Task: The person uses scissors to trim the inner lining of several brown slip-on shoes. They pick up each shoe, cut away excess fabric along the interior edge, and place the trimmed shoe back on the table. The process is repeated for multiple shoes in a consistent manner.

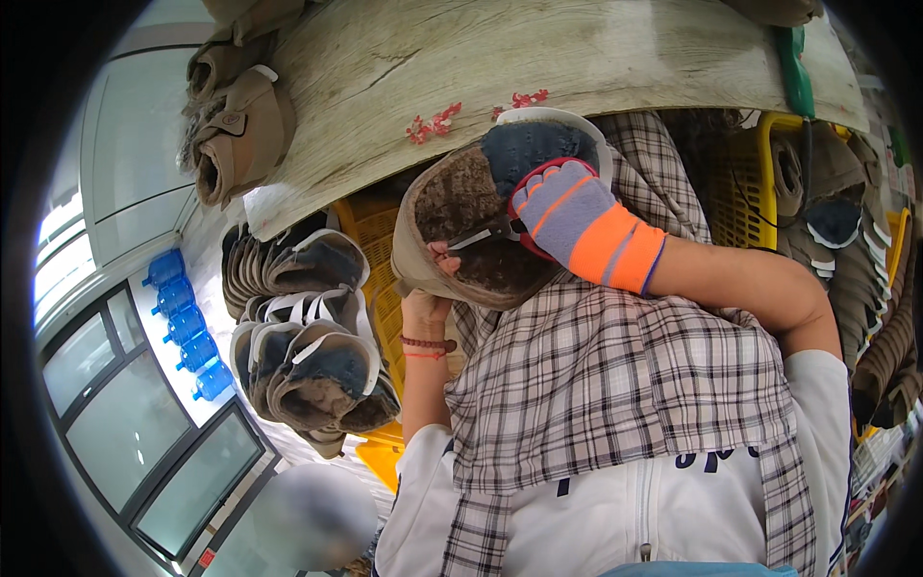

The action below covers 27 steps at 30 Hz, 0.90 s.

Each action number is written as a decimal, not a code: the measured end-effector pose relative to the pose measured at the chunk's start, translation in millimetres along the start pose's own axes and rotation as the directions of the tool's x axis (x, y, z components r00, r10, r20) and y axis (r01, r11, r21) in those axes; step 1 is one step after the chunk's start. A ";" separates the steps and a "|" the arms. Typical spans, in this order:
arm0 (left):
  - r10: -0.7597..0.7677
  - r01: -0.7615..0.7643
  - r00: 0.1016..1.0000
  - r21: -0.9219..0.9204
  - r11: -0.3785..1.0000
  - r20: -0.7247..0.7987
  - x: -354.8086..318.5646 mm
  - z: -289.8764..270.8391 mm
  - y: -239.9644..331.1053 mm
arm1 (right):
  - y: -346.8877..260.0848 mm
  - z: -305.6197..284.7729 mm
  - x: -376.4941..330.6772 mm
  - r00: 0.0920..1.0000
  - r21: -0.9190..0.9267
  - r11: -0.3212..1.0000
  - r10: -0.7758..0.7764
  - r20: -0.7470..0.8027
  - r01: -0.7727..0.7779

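Note:
A tan piece shaped like a shoe upper [409,236], with brown fleece lining, a dark blue patch and a white edge, is held over my lap, its hollow side up. My left hand [435,279], bare with beaded bracelets, grips its left wall; some fingertips show on the inside. In my right hand [577,216], wearing a grey and orange knit glove, is a pair of scissors [481,234] with red handles. The blades reach into the hollow, pointing at my left fingertips. How far apart the blades are, I cannot tell.
A worn wooden table [365,106] lies ahead, with similar tan pieces [245,135] at its left. Nested stacks [312,370] stand at left beside a yellow basket [385,288]. Another yellow basket [740,197] stands right, below a green-handled tool [794,72]. Checked cloth [615,375] covers my lap.

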<state>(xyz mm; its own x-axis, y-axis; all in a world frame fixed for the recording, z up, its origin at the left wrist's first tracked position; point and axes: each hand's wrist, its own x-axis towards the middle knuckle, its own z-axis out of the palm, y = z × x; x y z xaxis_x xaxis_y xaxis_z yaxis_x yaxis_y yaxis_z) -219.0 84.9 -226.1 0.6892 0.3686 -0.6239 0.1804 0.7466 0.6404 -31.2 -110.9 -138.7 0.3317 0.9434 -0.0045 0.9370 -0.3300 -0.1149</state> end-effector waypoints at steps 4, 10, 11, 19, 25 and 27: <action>0.013 -0.012 1.000 0.020 1.000 -0.005 -3.8 6.5 3.9 | -3.8 -5.3 2.5 1.000 -0.058 0.998 -0.028 0.009 0.029; 0.025 -0.025 1.000 0.030 0.999 0.001 -3.7 4.0 4.2 | -7.2 -12.3 3.6 0.998 -0.126 0.990 -0.059 -0.007 0.058; 0.027 -0.027 1.000 0.028 0.999 0.002 -3.0 1.2 2.9 | -6.6 -15.6 2.7 0.998 -0.151 0.987 -0.060 0.012 0.061; -0.042 0.043 0.996 -0.015 0.999 0.073 3.4 1.0 2.1 | 36.8 -24.6 -21.2 0.996 0.033 0.996 0.079 -0.036 -0.078; -0.051 0.051 0.999 -0.043 0.998 0.001 -0.7 7.5 0.6 | 37.2 -12.7 -29.5 0.993 0.204 0.974 0.109 -0.050 -0.097; -0.039 0.038 0.999 -0.030 0.999 -0.031 -0.6 7.7 0.3 | 34.6 -12.2 -30.1 0.991 0.224 0.972 0.092 -0.101 -0.068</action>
<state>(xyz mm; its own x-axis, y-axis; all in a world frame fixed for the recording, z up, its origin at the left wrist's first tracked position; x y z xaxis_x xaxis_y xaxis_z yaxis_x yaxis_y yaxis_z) -214.0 80.7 -222.0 0.6597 0.3560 -0.6618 0.1857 0.7761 0.6026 -7.4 -151.1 -130.4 0.4261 0.9007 0.0848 0.8639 -0.3773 -0.3337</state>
